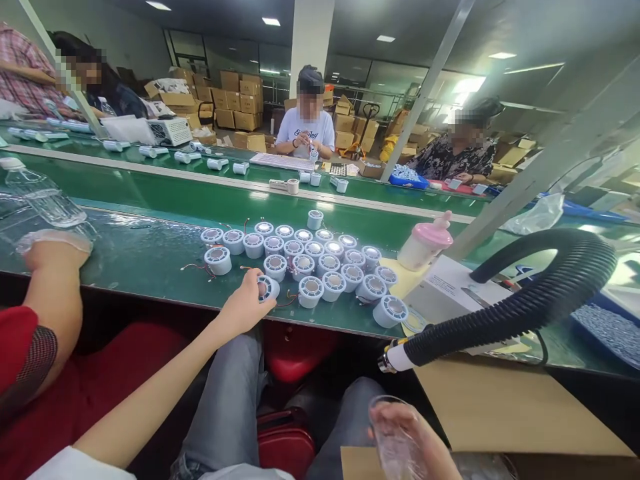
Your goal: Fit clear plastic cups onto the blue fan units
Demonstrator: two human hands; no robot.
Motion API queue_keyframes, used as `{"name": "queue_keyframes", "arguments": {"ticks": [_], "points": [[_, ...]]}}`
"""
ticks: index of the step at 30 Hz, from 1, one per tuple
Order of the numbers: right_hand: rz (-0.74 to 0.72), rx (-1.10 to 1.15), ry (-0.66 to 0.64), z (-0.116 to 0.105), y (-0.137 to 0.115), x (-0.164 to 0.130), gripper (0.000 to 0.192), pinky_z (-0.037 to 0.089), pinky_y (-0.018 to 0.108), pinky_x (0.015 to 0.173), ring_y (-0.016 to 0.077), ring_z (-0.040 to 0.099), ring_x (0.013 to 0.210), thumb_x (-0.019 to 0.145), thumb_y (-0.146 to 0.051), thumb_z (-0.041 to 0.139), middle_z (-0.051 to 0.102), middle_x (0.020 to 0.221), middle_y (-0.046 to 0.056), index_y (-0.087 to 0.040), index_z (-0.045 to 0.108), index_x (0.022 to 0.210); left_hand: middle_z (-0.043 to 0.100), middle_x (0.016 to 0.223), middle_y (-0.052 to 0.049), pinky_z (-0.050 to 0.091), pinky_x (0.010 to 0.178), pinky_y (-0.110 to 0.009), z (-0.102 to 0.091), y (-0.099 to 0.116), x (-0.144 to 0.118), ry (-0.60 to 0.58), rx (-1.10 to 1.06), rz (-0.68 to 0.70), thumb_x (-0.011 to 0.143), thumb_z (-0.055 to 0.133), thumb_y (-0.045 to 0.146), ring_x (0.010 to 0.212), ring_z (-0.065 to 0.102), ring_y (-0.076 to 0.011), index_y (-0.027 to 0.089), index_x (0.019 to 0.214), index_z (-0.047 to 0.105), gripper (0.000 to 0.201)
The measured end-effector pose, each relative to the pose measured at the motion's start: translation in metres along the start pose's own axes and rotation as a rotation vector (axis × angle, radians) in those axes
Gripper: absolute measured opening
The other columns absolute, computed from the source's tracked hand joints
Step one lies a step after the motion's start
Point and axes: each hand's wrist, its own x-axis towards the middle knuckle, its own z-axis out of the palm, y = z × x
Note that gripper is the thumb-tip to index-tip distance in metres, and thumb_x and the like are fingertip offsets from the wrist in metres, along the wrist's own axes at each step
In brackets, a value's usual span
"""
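At the table's near edge my left hand (245, 305) has its fingers closed round a light-blue round motor housing (269, 288) with a slotted rim and a metal disc in its middle. Several similar housings (314, 249) stand upright in a cluster just beyond and to the right, some with thin wires trailing. Low at the right, over my lap and beside a cardboard box, my right hand (425, 437) grips a clear plastic cup (393, 448). The lower part of that cup runs towards the bottom edge of the view.
A black flexible hose (520, 313) arches from a white box (447, 290) on the right. Behind it stands a pink-lidded bottle (425, 243). An open cardboard box (520, 407) sits below. On the left are a neighbour's arm (55, 280) and a water bottle (45, 193). Co-workers sit across the green belt (200, 193).
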Motion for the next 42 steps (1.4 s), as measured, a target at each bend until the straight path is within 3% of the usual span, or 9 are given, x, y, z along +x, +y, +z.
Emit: {"name": "queue_keyframes", "arguments": {"ticks": [3, 7, 12, 16, 23, 27, 32, 36, 42], "points": [[-0.118, -0.022, -0.175, 0.033, -0.012, 0.008, 0.045, 0.053, 0.041, 0.077, 0.0268, 0.065, 0.087, 0.08, -0.06, 0.043, 0.065, 0.102, 0.012, -0.027, 0.065, 0.101, 0.057, 0.098, -0.01, 0.045, 0.076, -0.039, 0.005, -0.003, 0.0, 0.045, -0.071, -0.059, 0.073, 0.055, 0.045, 0.088, 0.061, -0.0282, 0.018, 0.105, 0.037, 0.046], [-0.302, -0.273, -0.282, 0.049, -0.03, 0.011, 0.041, 0.053, 0.037, 0.082, 0.0247, 0.062, 0.101, 0.087, -0.049, 0.043, 0.059, 0.118, 0.009, -0.034, 0.051, 0.124, 0.055, 0.106, -0.008, 0.046, 0.076, -0.03, 0.0, -0.006, -0.019, 0.011, -0.727, -0.06, 0.059, 0.068, 0.033, 0.092, 0.057, -0.0201, 0.02, 0.104, 0.034, 0.058], [-0.548, -0.936, -0.182, 0.071, -0.053, 0.015, 0.051, 0.05, 0.041, 0.089, 0.0277, 0.053, 0.112, 0.082, -0.028, 0.055, 0.05, 0.124, 0.013, -0.03, 0.045, 0.132, 0.058, 0.089, -0.008, 0.039, 0.045, -0.024, 0.002, 0.001, -0.058, -0.716, -1.423, -0.309, 0.067, 0.05, 0.043, 0.06, 0.053, -0.0147, 0.017, 0.089, 0.05, 0.034], [-0.595, -1.174, -0.128, 0.094, -0.065, 0.024, 0.055, 0.051, 0.044, 0.081, 0.0292, 0.052, 0.105, 0.078, -0.024, 0.057, 0.047, 0.126, 0.013, -0.03, 0.047, 0.131, 0.059, 0.08, -0.005, 0.033, 0.043, -0.022, 0.02, 0.011, -0.066, -1.195, -1.216, -0.237, 0.069, 0.056, 0.044, 0.055, 0.049, -0.0122, 0.016, 0.08, 0.054, 0.03], [-0.405, -1.147, -0.157, 0.098, -0.062, 0.029, 0.031, 0.049, 0.04, 0.084, 0.0272, 0.047, 0.11, 0.071, -0.008, 0.059, 0.045, 0.131, 0.008, -0.026, 0.067, 0.095, 0.06, 0.087, -0.001, 0.041, 0.076, -0.028, 0.019, 0.034, -0.064, -0.891, -0.342, 0.434, 0.075, 0.059, 0.026, 0.081, 0.055, -0.017, 0.02, 0.082, 0.067, 0.013], [-0.216, -0.853, -0.212, 0.094, -0.065, 0.026, 0.004, 0.048, 0.035, 0.086, 0.0206, 0.054, 0.104, 0.077, -0.018, 0.062, 0.053, 0.117, 0.006, -0.022, 0.064, 0.078, 0.06, 0.097, -0.002, 0.043, 0.079, -0.029, 0.021, 0.039, -0.071, -0.646, -0.356, 0.391, 0.073, 0.064, 0.027, 0.087, 0.057, -0.0185, 0.023, 0.098, 0.064, 0.026], [-0.133, -0.612, -0.072, 0.092, -0.07, 0.021, 0.021, 0.047, 0.031, 0.081, 0.0194, 0.058, 0.096, 0.086, -0.028, 0.051, 0.055, 0.107, 0.008, -0.019, 0.062, 0.071, 0.055, 0.1, -0.004, 0.047, 0.08, -0.03, 0.043, 0.032, -0.077, -0.488, -0.599, 0.325, 0.053, 0.081, 0.041, 0.092, 0.056, -0.0203, 0.023, 0.103, 0.064, 0.056], [0.004, -0.401, 0.034, 0.087, -0.07, 0.021, 0.026, 0.049, 0.026, 0.062, 0.0207, 0.059, 0.088, 0.075, -0.032, 0.061, 0.058, 0.097, 0.009, -0.017, 0.055, 0.054, 0.05, 0.119, -0.008, 0.04, 0.098, -0.039, 0.055, 0.024, -0.078, -0.531, -0.565, 0.513, 0.052, 0.082, 0.04, 0.112, 0.05, -0.0269, 0.026, 0.105, 0.066, 0.058], [0.16, -0.052, 0.098, 0.076, -0.063, 0.022, 0.029, 0.052, 0.03, 0.066, 0.0222, 0.06, 0.088, 0.066, -0.036, 0.071, 0.064, 0.092, 0.009, -0.016, 0.058, 0.049, 0.056, 0.124, -0.009, 0.04, 0.1, -0.04, 0.052, 0.025, -0.078, -0.703, -0.625, 0.598, 0.06, 0.078, 0.033, 0.116, 0.051, -0.0261, 0.024, 0.124, 0.052, 0.069]]}}
